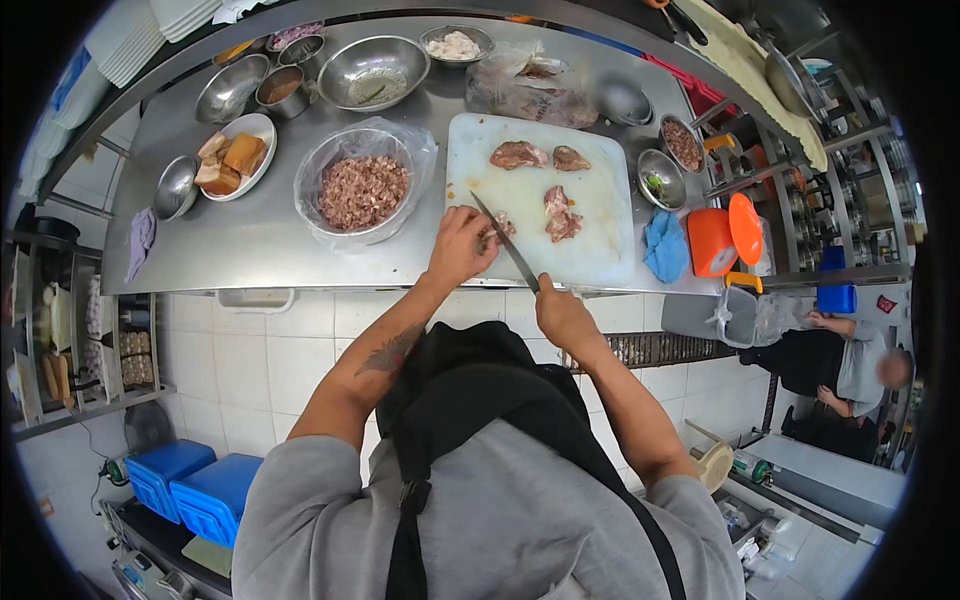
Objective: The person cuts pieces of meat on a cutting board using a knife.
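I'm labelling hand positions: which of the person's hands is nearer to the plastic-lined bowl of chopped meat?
Left. The left hand is just right of the bowl, at the near left part of the cutting board; the right hand is farther right, gripping the knife.

One surface (235,247) carries one white board (600,200), one knife (513,250), one plate (262,125), one orange scale (710,245) and one blue cloth (665,245). Two meat chunks (518,154) lie towards the board's twelve o'clock edge. Beyond its nine o'clock edge stands one bagged bowl (312,180) of chopped meat; between two and three, two small bowls (668,168). In the whole view, two blue boxes (160,480) sit at eight o'clock, one other person (855,365) at three.
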The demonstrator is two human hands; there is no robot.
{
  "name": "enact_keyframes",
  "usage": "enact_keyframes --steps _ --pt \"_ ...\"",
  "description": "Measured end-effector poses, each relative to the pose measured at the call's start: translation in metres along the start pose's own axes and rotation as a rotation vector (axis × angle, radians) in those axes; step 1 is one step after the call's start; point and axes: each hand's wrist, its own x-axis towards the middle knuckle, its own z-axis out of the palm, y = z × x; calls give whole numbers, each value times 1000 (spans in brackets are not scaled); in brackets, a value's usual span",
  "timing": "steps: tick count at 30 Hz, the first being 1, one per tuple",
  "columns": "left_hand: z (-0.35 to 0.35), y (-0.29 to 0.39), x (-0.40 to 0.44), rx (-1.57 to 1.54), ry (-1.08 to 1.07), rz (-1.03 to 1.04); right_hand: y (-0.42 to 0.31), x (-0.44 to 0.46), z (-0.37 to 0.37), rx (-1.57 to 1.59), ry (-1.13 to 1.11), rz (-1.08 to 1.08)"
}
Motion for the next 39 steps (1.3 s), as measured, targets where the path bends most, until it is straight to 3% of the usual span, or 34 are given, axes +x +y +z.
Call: enact_keyframes --steps 6,9,14,16,20,23,27,29,33,37,39 --pt "5 -4 -7 3 -104 -51 -13 -32 -31 -76 -99 46" --pt "6 -8 -4 -12 -116 -45 12 -12 18 29 -23 0" --pt "3 1 -4 -36 -71 34 0 3 9 41 49 5" --pt "-2 6 -7 44 46 -65 -1 1 -5 -62 9 -20" --pt "7 -1 -11 -82 -76 -163 -13 -25 -38 -39 -43 9" --pt "7 -3 -10 -25 -74 -100 -8 -25 -22 -85 -111 53" --pt "3 -3 -6 -10 -77 -42 3 5 20 51 -21 0" --pt "-2 4 -8 -103 -81 -109 3 10 18 53 10 -1" --pt "-7 1 -12 -105 -81 -178 -11 -10 -34 -50 -76 -6" --pt "-5 -7 -8 17 -149 -112 -23 -35 -56 -59 -144 58" --pt "-6 -10 -7 7 -145 -91 -4 -23 -13 -29 -78 28"
